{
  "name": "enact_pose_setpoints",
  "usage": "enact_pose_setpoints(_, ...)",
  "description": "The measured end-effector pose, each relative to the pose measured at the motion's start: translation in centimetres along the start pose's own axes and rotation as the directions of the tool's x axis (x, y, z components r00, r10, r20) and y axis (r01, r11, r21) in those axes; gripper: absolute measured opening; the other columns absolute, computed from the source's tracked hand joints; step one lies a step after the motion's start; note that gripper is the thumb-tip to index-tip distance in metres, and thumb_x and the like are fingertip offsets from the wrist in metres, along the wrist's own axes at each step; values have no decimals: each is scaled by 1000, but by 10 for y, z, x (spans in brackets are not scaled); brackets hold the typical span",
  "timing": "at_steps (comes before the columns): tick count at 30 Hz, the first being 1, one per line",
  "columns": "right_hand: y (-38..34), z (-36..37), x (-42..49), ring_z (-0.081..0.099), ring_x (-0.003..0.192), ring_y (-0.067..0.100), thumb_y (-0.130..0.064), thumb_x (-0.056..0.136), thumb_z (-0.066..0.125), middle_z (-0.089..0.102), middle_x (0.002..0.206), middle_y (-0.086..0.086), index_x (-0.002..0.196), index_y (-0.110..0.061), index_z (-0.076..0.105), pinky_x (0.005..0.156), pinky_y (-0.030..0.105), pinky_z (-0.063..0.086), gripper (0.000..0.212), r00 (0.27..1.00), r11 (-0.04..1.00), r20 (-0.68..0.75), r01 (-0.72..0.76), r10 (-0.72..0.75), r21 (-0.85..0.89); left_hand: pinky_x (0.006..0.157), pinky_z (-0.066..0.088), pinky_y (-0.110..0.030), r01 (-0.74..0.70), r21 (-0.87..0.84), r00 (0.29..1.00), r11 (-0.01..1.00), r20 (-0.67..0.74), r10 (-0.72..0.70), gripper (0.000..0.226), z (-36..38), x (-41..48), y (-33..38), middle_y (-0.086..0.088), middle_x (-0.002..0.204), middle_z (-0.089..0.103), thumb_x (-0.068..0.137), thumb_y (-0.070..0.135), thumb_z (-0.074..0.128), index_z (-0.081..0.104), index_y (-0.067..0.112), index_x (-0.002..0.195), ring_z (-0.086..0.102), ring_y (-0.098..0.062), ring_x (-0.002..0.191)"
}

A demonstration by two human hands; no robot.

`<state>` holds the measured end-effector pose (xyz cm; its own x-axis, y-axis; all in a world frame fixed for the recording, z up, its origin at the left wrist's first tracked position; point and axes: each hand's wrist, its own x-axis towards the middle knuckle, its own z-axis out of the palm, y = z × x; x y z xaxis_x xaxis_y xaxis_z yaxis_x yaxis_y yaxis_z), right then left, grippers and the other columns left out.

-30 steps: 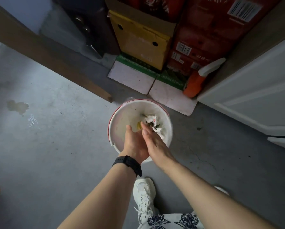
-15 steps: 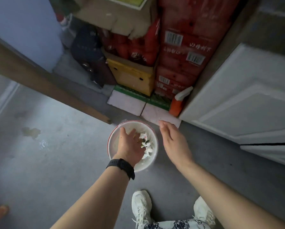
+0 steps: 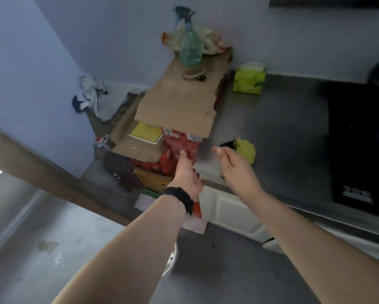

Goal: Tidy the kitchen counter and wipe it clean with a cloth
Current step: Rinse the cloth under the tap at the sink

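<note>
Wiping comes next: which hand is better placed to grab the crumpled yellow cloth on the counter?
Likely right hand: open, empty, nearest the crumpled yellow cloth; left hand, also open, is farther off.

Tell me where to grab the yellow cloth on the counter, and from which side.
Pinch the raised folds on top of the yellow cloth, coming from above with the right hand, the nearer one, empty. It lies crumpled in a heap on the counter, so no flat edge shows. A dark item sits against its left side; avoid it.
</note>
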<state>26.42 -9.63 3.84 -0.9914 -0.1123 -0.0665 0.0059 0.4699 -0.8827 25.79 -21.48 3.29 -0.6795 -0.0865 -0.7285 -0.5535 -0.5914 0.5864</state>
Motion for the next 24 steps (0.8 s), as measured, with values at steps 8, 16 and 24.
enact_pose_setpoints(8, 27, -98, 0, 57, 112, 25, -31, 100, 39, 64, 119, 9, 119, -15, 61, 97, 38, 44, 33, 996, 975, -42, -90, 83, -203, 69, 47, -27, -43, 375, 999, 926, 33, 33, 25, 73, -14, -5, -1, 97, 57, 99, 36, 46, 50, 18, 116, 53, -17, 81)
enact_pose_setpoints(16, 52, -91, 15, 39, 135, 24, -28, 88, 64, 41, 146, 8, 146, -20, 31, 106, 30, 33, 67, 971, 943, 73, -199, 226, -268, 105, 42, -48, -194, 838, 980, 509, 145, 135, 77, 88, 42, -14, -9, 152, 20, 80, 38, 66, 27, 37, 147, 35, -35, 134)
enact_pose_setpoints(24, 58, -42, 52, 47, 126, 26, -12, 84, 64, 41, 145, 8, 152, -18, 9, 106, 44, 42, 88, 859, 797, 92, -504, 504, 333, 81, 54, -44, -51, 753, 983, 656, 154, -101, 66, 85, 70, 0, -4, 125, 52, 84, 35, 67, 31, 34, 140, 55, -28, 109)
